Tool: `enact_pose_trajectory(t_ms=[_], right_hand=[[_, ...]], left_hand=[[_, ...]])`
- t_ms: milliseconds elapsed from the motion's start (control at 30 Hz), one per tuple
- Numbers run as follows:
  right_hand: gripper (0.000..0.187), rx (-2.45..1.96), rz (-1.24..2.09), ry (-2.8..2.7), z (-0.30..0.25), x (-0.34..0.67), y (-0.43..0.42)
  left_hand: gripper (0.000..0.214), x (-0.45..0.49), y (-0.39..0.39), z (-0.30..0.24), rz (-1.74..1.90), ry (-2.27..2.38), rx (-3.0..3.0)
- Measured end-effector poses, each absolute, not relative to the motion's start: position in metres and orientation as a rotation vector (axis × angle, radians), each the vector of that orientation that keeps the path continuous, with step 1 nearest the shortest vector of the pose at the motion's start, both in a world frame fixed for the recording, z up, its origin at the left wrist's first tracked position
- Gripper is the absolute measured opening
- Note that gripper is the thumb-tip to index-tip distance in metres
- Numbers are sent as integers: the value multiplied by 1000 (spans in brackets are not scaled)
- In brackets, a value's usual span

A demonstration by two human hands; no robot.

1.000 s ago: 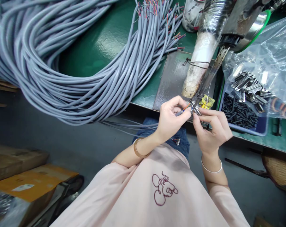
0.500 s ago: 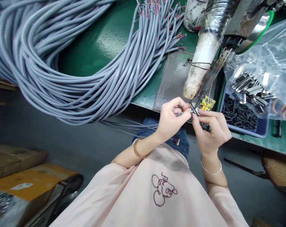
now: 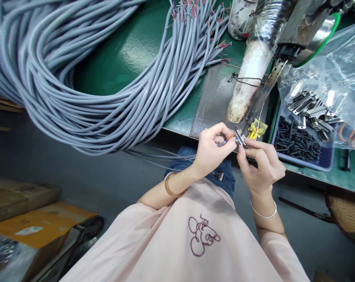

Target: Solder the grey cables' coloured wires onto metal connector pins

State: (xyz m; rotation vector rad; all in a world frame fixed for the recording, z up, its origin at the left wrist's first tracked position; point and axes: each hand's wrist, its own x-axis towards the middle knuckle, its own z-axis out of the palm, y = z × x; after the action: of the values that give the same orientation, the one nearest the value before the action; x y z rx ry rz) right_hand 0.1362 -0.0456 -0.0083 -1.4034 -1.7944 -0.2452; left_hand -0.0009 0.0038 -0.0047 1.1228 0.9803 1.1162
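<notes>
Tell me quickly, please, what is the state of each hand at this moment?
Left hand: closed, pinching a grey cable near its orange wires.
Right hand: closed, thumb and fingers holding a metal connector.

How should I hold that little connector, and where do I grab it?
Probably best to pinch the connector by its lower-right end, coming from the right, where the right hand has it. It's narrow and slanted, that end toward the hand, while wires lie at its left side.
</notes>
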Motion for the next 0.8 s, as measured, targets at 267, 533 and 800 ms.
enact_pose_trajectory(t_ms=[267,533,800], right_hand=[[39,-1338,-28,-1628,11,166,-79],[42,-2084,-262,-1855,32,164,-46],[32,-2369,-227,-2001,28,159,-21]], left_hand=[[15,-6,-11,-9,1033,953,1165],[19,-42,-37,-24,225,321,1257],[34,-58,-45,-36,565,632,664]])
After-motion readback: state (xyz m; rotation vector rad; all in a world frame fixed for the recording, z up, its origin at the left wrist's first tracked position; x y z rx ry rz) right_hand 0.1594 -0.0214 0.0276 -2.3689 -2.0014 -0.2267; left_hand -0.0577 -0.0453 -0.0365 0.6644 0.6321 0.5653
